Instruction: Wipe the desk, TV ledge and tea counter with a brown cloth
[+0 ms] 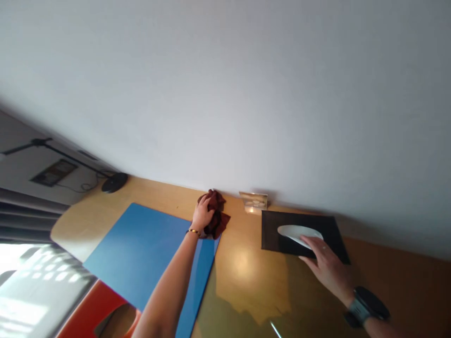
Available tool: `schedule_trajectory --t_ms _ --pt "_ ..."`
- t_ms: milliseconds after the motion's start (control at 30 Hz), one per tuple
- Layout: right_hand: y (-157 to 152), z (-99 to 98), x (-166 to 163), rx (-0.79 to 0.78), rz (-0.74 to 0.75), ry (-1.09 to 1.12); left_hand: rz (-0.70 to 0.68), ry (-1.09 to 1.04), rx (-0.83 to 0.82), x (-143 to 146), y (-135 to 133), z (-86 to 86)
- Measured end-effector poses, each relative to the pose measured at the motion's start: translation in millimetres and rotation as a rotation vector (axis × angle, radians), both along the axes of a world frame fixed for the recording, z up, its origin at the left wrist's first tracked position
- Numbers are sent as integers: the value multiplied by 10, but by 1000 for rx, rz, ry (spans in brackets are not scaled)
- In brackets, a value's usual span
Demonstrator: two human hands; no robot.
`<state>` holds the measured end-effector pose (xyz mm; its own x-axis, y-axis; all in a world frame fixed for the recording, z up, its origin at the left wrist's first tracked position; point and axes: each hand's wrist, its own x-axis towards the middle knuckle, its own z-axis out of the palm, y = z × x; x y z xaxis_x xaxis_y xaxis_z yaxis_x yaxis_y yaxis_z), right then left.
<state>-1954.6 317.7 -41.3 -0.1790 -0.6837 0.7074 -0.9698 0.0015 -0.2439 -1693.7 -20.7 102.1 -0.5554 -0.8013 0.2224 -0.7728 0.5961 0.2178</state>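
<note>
My left hand (203, 215) presses down on a crumpled dark red cloth (220, 223) near the wall, fingers curled into it. The cloth lies partly over the upper right corner of a blue desk mat (148, 253). On the right, my right hand (327, 265) reaches over a flat black rectangular thing (273, 234). Its fingers are at the right end of a smooth white oval object (294, 231), with the thumb lower and to the left. The fingers hide part of that object, and its exact kind is unclear.
A small picture in a clear stand (255, 202) is by the wall between my hands. A black lamp base (114, 182) stands at the desk's far left. A red chair (91, 312) is below the left edge of the wooden desk (243, 281).
</note>
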Motion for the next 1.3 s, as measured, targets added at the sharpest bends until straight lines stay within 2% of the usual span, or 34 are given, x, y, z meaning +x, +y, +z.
schedule_trajectory --t_ms 100,200,300,433,533,667,733,800,867,900,967,1033,1100,1200,1300 --pt "173 -90 93 -31 -54 -13 125 -15 -23 -211 -95 -320" --pt "247 -112 29 -24 -114 -22 119 -32 -55 -357 9 -561" --pt "136 -23 -152 -15 -145 -9 86 -51 -70 -394 53 -620" --pt "-133 140 -250 -5 -77 3 48 -61 -103 -401 105 -609" --pt "-271 206 -195 -17 -66 9 -32 -49 -135 -392 451 -722" --pt "-313 189 -173 -29 -39 26 -141 -80 -140 -184 1290 -1121" --pt "-287 194 -181 -33 -18 30 -313 -124 -115 27 1624 -1339" --pt "-239 272 -171 -21 4 47 -532 -173 -85 251 1765 -1460" --pt "-202 460 -138 -23 6 67 -664 -201 -68 413 1709 -1424" --pt "-206 594 -115 -34 -1 74 -662 -197 -64 452 1625 -1345" --pt "-301 909 -58 -92 -3 96 -529 -139 -69 418 1412 -1102" --pt "-543 1217 6 -135 47 120 -398 -52 -88 223 1212 -825" --pt "-902 1437 74 -103 99 124 -421 -17 -105 -98 1082 -605" --pt "-1461 1542 151 101 92 56 -531 -92 -87 -595 997 -479" --pt "-1788 1489 144 240 68 10 -494 -122 -35 -808 904 -524"
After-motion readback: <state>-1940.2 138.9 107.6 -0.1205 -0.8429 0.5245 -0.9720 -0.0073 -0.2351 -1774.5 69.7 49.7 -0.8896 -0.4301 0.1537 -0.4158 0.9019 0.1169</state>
